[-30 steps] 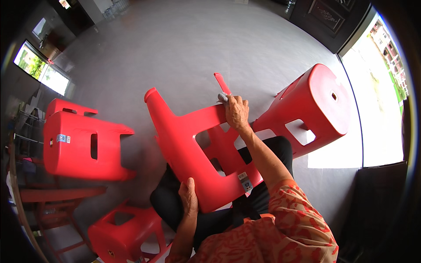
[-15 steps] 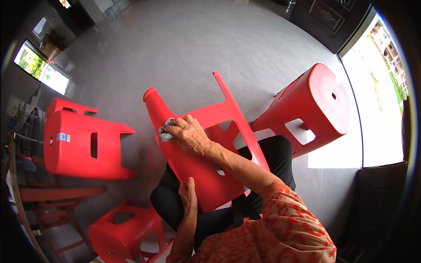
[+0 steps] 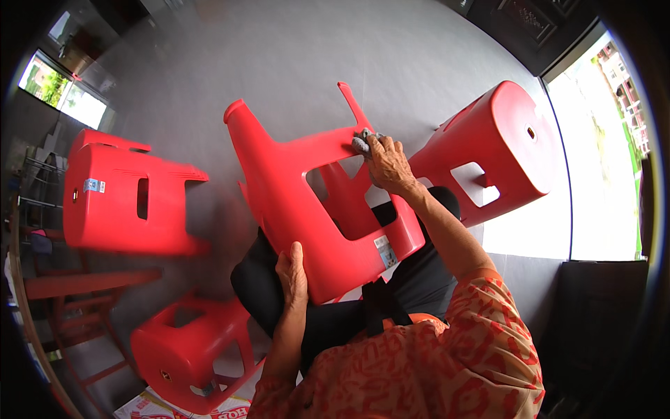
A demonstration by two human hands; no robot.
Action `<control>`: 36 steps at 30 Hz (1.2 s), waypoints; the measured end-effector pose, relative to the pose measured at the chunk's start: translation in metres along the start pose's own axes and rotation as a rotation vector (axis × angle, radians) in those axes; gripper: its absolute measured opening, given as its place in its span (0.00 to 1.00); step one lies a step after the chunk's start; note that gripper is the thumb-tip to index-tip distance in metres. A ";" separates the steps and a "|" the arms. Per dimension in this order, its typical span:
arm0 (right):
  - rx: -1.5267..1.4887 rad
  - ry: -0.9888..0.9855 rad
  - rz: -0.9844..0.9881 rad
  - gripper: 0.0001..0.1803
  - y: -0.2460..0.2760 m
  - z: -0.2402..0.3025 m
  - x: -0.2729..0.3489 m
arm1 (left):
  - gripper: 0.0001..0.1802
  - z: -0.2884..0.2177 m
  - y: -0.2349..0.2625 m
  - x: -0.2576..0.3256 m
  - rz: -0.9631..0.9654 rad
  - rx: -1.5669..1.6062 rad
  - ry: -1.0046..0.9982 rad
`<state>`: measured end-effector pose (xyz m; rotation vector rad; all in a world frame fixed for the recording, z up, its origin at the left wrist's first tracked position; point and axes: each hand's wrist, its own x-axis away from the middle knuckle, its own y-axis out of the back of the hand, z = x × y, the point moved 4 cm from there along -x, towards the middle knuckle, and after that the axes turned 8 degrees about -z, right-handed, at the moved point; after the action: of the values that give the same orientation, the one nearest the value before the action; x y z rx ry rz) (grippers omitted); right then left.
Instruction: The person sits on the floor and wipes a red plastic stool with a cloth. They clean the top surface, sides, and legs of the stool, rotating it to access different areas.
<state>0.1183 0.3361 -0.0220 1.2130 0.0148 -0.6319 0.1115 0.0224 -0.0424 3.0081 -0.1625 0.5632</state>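
Note:
A red plastic stool [image 3: 307,230] lies tipped across my lap, its legs pointing away from me. My left hand [image 3: 293,274] grips its near left edge by the seat, thumb on top. In my right hand [image 3: 389,165] is a crumpled grey cloth [image 3: 362,142], pressed against the crossbar near the stool's far right leg. The fingers are closed over the cloth. A small label [image 3: 384,251] sticks to the stool's side near the seat.
More red stools surround me: one on the right [image 3: 506,150], stools lying on the left [image 3: 115,202], and one at the lower left [image 3: 192,353] above printed packaging [image 3: 146,406]. A wooden chair [image 3: 91,286] stands at the left, a bright doorway [image 3: 593,153] at the right.
My right hand has slid the cloth from the stool's left leg across to its right leg. The stool has turned slightly, bringing its label into view. My left hand keeps its hold.

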 end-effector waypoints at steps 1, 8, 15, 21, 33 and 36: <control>-0.008 0.017 0.011 0.28 0.006 0.001 0.006 | 0.27 0.001 -0.001 -0.001 -0.007 0.011 0.004; -0.078 -0.092 0.136 0.29 0.055 0.016 0.081 | 0.27 0.006 -0.001 -0.002 -0.020 0.059 0.020; -0.124 -0.094 0.119 0.27 0.084 0.043 0.135 | 0.30 0.003 -0.002 -0.003 -0.025 0.041 0.011; -0.142 0.229 -0.103 0.23 0.099 0.132 0.138 | 0.33 0.010 0.000 -0.007 0.011 0.029 -0.004; -0.036 -0.041 -0.102 0.23 0.100 0.060 0.152 | 0.29 0.003 -0.005 -0.001 -0.020 0.069 0.012; -0.165 -0.304 -0.046 0.24 0.084 0.002 0.178 | 0.29 -0.002 -0.008 0.001 -0.031 0.034 0.022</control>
<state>0.3040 0.2724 -0.0087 0.9508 -0.1575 -0.8341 0.1130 0.0302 -0.0405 3.0301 -0.1055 0.6013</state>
